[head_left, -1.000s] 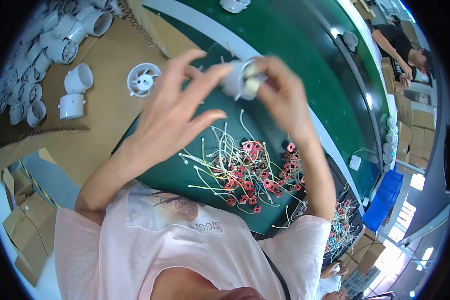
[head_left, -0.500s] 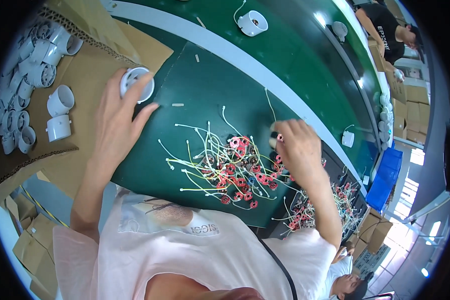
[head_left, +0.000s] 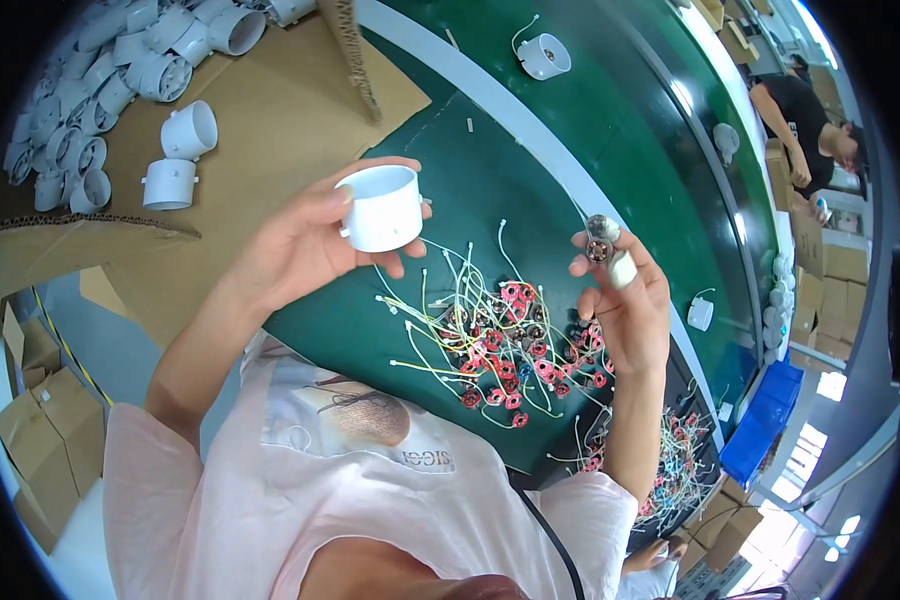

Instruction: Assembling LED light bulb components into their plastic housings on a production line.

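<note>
My left hand (head_left: 300,232) is closed around a white cylindrical plastic housing (head_left: 386,222), its open end tilted up, over the near edge of the green work table. Between the fingertips of my right hand (head_left: 635,300) is a small round motor part (head_left: 598,251) with copper-coloured windings facing me. Two of those fingertips wear covers, one dark and pale, one whitish. Below and between both hands lies a tangled heap of small red motor parts (head_left: 507,370) with thin white and yellow wires ending in connectors.
At left, an open cardboard box (head_left: 245,130) holds many white housings (head_left: 160,75). Beyond the table's pale rail runs a green conveyor (head_left: 610,130) carrying a wired housing (head_left: 543,56). More motor parts (head_left: 675,455) fill a dark tray at right, near a blue bin (head_left: 762,425). A co-worker (head_left: 800,120) stands across.
My left hand has lifted the housing from the box flap and brought it right, toward me. My right hand has risen from the heap and turned, showing the motor part in its fingers.
</note>
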{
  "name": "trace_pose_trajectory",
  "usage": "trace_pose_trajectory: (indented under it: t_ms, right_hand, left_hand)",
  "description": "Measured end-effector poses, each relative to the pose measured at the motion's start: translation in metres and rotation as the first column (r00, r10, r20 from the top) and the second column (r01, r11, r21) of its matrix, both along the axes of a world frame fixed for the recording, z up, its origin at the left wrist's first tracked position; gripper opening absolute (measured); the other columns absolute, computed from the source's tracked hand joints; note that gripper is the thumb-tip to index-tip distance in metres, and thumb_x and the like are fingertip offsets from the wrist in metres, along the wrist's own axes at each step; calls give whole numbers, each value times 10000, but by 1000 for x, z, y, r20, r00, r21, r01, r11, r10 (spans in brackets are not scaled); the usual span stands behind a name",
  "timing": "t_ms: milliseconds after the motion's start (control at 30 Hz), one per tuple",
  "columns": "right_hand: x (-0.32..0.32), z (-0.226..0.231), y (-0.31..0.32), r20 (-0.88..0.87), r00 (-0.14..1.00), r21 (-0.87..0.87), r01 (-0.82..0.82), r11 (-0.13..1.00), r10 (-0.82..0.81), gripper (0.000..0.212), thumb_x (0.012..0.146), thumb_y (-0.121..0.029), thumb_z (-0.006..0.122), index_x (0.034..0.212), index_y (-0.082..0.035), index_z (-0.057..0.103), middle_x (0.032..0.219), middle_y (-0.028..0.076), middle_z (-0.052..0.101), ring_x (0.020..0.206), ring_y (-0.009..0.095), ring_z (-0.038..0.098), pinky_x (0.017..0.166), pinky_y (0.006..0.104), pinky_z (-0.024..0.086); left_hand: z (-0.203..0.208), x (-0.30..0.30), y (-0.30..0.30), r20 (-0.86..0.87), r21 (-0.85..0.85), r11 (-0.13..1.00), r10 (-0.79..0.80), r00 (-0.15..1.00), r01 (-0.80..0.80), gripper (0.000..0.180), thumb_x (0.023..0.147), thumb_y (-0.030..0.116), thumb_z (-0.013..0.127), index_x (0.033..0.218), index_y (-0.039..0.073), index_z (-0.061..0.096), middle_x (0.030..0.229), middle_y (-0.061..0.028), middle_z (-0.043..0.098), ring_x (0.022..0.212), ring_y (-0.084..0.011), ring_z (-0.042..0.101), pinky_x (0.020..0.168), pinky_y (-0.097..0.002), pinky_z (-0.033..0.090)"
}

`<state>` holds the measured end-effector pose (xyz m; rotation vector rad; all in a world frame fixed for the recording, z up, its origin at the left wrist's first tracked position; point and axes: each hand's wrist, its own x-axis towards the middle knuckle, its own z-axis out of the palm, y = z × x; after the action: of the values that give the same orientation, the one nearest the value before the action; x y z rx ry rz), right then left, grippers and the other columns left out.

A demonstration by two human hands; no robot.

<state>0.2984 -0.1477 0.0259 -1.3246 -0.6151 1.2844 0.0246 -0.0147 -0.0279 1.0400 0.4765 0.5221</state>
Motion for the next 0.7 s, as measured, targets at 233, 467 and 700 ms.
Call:
trace_pose_trajectory:
  t_ms: [233, 467, 700]
  right_hand:
    - [-56, 35, 5, 509, 855, 139, -196, 971, 99, 321, 861, -71, 567, 1148, 64, 513, 1026, 178, 608, 745, 160, 615, 679, 293, 534]
    - [-60, 27, 30, 896, 431, 135, -491, 860, 106, 300, 787, 56, 577, 1087, 53, 566, 920, 123, 634, 700, 145, 601, 680, 269, 502]
    - [-71, 13, 58, 946, 320, 132, -537, 833, 57, 308, 748, 87, 591, 1052, 35, 591, 867, 128, 641, 664, 170, 581, 611, 258, 472]
  left_hand:
    - [7, -5, -1, -203, 485, 874, 151, 967, -35, 590, 743, 58, 687, 1262, 69, 408, 1119, -84, 515, 1020, -205, 551, 885, -301, 440]
    - [-3, -8, 10, -198, 642, 759, 294, 935, -103, 594, 700, 9, 721, 1203, 67, 410, 1130, -80, 501, 1046, -186, 537, 897, -302, 430]
    - [-3, -10, 18, -228, 599, 797, 265, 937, -80, 619, 702, 9, 721, 1224, 69, 393, 1134, -81, 500, 1065, -175, 531, 914, -295, 423]
